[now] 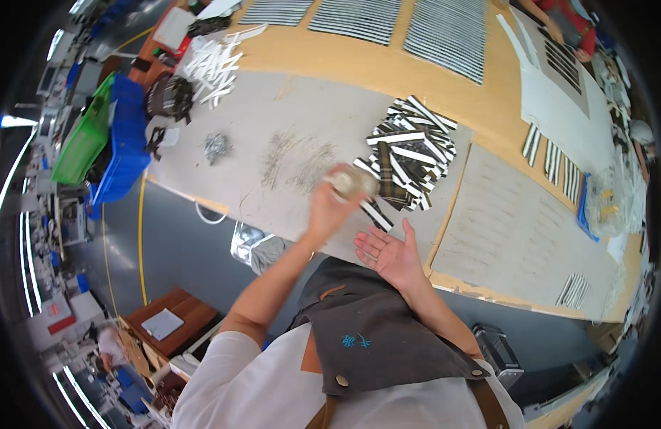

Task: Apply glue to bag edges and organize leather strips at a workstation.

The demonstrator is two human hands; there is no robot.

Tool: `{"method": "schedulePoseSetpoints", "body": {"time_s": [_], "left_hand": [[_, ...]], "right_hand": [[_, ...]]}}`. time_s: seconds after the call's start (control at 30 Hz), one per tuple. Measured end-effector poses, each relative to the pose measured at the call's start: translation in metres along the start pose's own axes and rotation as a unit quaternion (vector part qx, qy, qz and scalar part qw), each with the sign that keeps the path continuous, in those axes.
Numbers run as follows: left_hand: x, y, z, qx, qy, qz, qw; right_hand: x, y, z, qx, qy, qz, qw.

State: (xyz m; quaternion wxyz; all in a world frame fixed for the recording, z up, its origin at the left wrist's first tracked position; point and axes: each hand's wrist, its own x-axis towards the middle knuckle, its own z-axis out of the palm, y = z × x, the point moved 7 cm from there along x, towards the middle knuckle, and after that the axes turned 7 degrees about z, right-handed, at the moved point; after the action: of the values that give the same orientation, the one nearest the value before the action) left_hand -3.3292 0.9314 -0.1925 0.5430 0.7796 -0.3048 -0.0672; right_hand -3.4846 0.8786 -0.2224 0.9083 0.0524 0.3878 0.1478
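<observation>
My left hand (329, 211) is closed around a round, pale brownish object (353, 184), smeared by motion, so its kind cannot be made out. It is over the grey work board (259, 107), at the left side of a heap of dark plaid and white strips (409, 157). Palm up, my right hand (392, 256) has its fingers stretched out and holds nothing, just in front of the table's near edge. A single dark and white strip (377, 214) sticks out of the heap between my two hands.
Left on the board lie a crumpled silvery ball (217, 147) and scattered white strips (214, 68). Striped sheets (352, 23) line the far side. Blue (126, 143) and green bins (87, 132) stand off the left end. Another person's hand (582, 55) works at the far right.
</observation>
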Motion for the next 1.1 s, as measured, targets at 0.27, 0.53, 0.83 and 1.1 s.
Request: {"method": "schedulePoseSetpoints", "body": {"time_s": [0.27, 0.53, 0.83, 1.1], "left_hand": [[0.177, -0.157, -0.118, 0.144, 0.175, 0.008, 0.974], [0.176, -0.231, -0.129, 0.181, 0.285, -0.088, 0.937], [0.100, -0.066, 0.077, 0.136, -0.113, 0.017, 0.984], [0.097, -0.043, 0.073, 0.268, 0.028, -0.039, 0.962]], "right_hand": [[-0.032, -0.058, -0.056, -0.024, 0.080, -0.241, 0.967], [-0.076, -0.077, -0.110, -0.005, 0.144, -0.295, 0.944], [-0.127, -0.152, -0.153, -0.138, 0.148, -0.260, 0.944], [-0.151, -0.229, -0.143, -0.240, 0.200, -0.279, 0.908]]}}
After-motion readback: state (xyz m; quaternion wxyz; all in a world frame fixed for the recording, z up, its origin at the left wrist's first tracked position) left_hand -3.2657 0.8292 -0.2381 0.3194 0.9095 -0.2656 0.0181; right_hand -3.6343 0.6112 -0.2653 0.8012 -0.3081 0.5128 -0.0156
